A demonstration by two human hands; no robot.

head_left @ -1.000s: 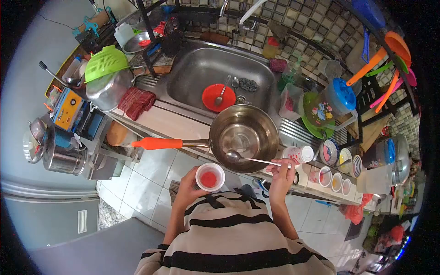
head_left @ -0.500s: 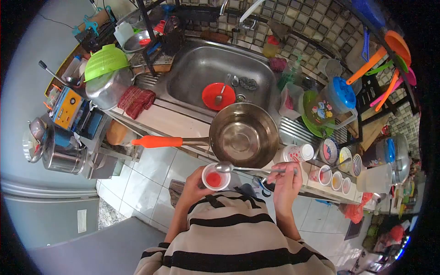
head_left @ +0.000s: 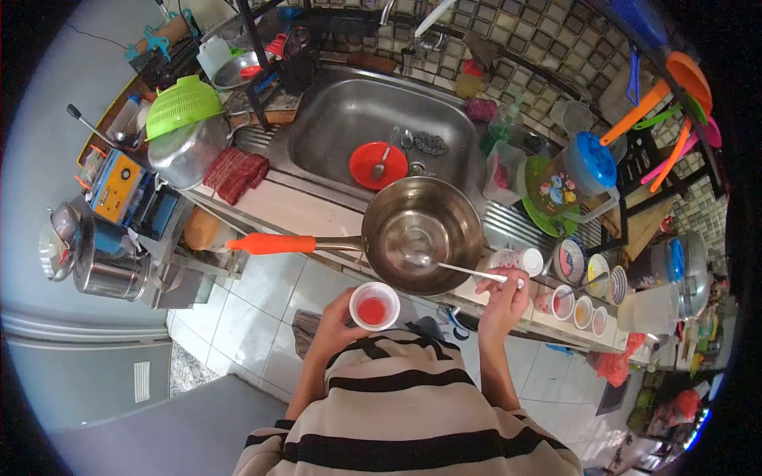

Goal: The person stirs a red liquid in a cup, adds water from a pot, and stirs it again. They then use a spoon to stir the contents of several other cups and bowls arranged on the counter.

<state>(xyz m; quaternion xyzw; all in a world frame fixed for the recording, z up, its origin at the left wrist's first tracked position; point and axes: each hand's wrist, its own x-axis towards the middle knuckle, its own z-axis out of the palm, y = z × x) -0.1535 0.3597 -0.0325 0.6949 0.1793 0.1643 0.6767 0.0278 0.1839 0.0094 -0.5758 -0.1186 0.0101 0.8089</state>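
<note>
My left hand (head_left: 336,325) holds a white cup (head_left: 375,307) with red contents, below the pan and upright. In my right hand (head_left: 502,303) is the handle of a metal ladle (head_left: 468,271), whose bowl dips inside the pan. The steel pan (head_left: 379,238) rests at the counter edge, its orange handle (head_left: 274,244) pointing left. A clear liquid seems to lie in the pan, though its level is hard to tell. Behind my right hand, patterned cups (head_left: 530,262) lie on their side.
Behind the pan, the sink (head_left: 333,119) holds a red bowl (head_left: 362,165) with a spoon. Several small cups (head_left: 583,312) line the counter at the right. A blue-lidded pitcher (head_left: 591,163) stands behind them. A red cloth (head_left: 236,174) lies at the left.
The ladle has moved from above the white cup up and right into the pan, my right hand turning with it. My left hand and the cup have hardly moved.
</note>
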